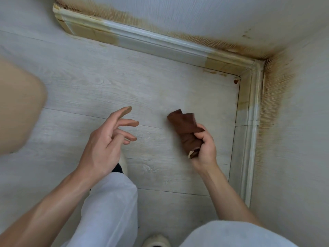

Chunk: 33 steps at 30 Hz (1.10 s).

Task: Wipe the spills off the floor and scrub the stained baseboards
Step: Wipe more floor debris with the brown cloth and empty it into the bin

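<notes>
So the biggest thing here is the pale grey wood-look plank floor (160, 82), which looks smooth and hard, probably easy to wipe with the cloth sliding over it without much drag; a faint yellowish film shows near the corner, plus one small reddish-brown spot (235, 81) right by the skirting. Around it run the white textured walls (213, 13), stained orange-brown low down along the join. Next the white moulded baseboards (156, 40), meeting in the corner at upper right: rigid, grooved, with tan stained stretches at the far left end, at the corner and down the right run, while the middle looks clean. Those grooves will likely need fingertip pressure through the cloth. The person's white trouser legs and a pale shoe fill the bottom, and a blurry beige shape sits at the left edge, can't tell what. The left hand (105, 139) hangs over the floor with fingers spread and loose, holding nothing. The right hand (204, 145) is clenched round the lower end of a crumpled brown cloth rag (185, 127), held above the floor near the right baseboard. The rag looks soft, light and floppy, so bunching it in the palm seems the best grip.
</notes>
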Motion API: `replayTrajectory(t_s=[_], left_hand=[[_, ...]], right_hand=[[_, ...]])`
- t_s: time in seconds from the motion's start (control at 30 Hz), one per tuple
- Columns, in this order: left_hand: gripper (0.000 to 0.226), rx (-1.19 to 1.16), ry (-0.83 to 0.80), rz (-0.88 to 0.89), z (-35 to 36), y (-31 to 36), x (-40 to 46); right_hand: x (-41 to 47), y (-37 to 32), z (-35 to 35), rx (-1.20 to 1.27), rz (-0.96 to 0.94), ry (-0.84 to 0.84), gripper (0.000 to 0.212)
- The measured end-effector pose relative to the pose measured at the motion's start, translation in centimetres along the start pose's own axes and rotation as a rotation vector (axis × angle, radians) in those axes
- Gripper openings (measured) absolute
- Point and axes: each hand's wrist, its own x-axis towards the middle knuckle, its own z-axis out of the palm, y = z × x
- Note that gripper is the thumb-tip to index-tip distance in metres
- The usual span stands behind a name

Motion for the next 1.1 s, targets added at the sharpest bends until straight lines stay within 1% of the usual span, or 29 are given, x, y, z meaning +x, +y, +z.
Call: replayTrajectory(t_s=[0.07,0.1,0.17,0.2,0.23,0.27,0.33,0.37,0.43,0.47,0.5,0.57,0.63,0.7,0.77,0.83,0.97,1.1], left_hand=[[0.066,-0.009,-0.007,0.011,0.3,0.1,0.0],[0.066,-0.010,-0.008,0.017,0.3,0.1,0.1],[0.066,-0.008,-0.003,0.012,0.1,-0.2,0.1],[0.066,-0.006,0.002,0.006,0.0,-0.3,0.1],[0.067,-0.004,0.007,0.004,-0.1,-0.3,0.1],[0.067,-0.002,0.009,0.003,-0.2,-0.4,0.2],[0.067,0.001,0.006,-0.002,-0.2,-0.4,0.2],[0.066,0.002,0.001,-0.001,-0.2,-0.4,0.2],[0.066,0.002,-0.010,0.000,-0.1,-0.4,0.1],[0.066,0.004,-0.013,-0.002,-0.1,-0.4,0.1],[0.066,0.006,-0.014,-0.006,-0.1,-0.5,0.1],[0.067,0.014,-0.013,-0.016,-0.4,-0.5,0.2],[0.067,0.015,-0.004,-0.024,-0.8,-0.6,0.3],[0.068,0.014,0.002,-0.034,-1.0,-0.9,0.5],[0.067,0.002,0.001,-0.044,-1.1,-1.0,0.6],[0.067,-0.003,0.002,-0.055,-1.3,-1.2,0.6],[0.066,-0.001,0.021,-0.077,-2.2,-1.5,1.2],[0.066,0.016,0.034,-0.071,-2.6,-1.1,1.3]], right_hand=[[-0.7,-1.3,-1.8,0.194,0.032,0.080,0.037],[-1.3,-2.1,-2.9,0.244,0.025,0.124,0.043],[-2.6,-3.3,-6.1,0.307,0.006,0.194,0.084],[-3.3,-3.8,-7.6,0.323,-0.023,0.202,0.099],[-3.8,-4.1,-8.8,0.311,-0.073,0.165,0.102],[-3.8,-3.8,-9.6,0.280,-0.120,0.125,0.090],[-3.5,-1.7,-9.3,0.134,-0.178,0.150,0.046],[-3.0,-0.3,-8.3,-0.020,-0.211,0.163,0.038],[-2.3,3.1,-5.3,-0.477,-0.328,0.116,0.038],[-2.1,4.6,-3.8,-0.694,-0.392,0.040,0.036],[-2.1,5.7,-2.5,-0.864,-0.436,-0.053,0.036],[-2.6,6.5,-0.8,-1.125,-0.487,-0.191,0.048],[-2.5,6.7,-0.9,-1.442,-0.582,-0.202,0.065],[-1.4,6.8,-1.2,-1.669,-0.671,-0.170,0.078],[0.1,7.0,-1.2,-1.742,-0.731,-0.138,0.085],[1.2,7.2,-0.9,-1.761,-0.773,-0.125,0.087],[4.4,5.5,1.2,-1.752,-0.799,-0.070,0.082],[9.5,3.0,6.3,-1.674,-0.769,0.049,0.072]])
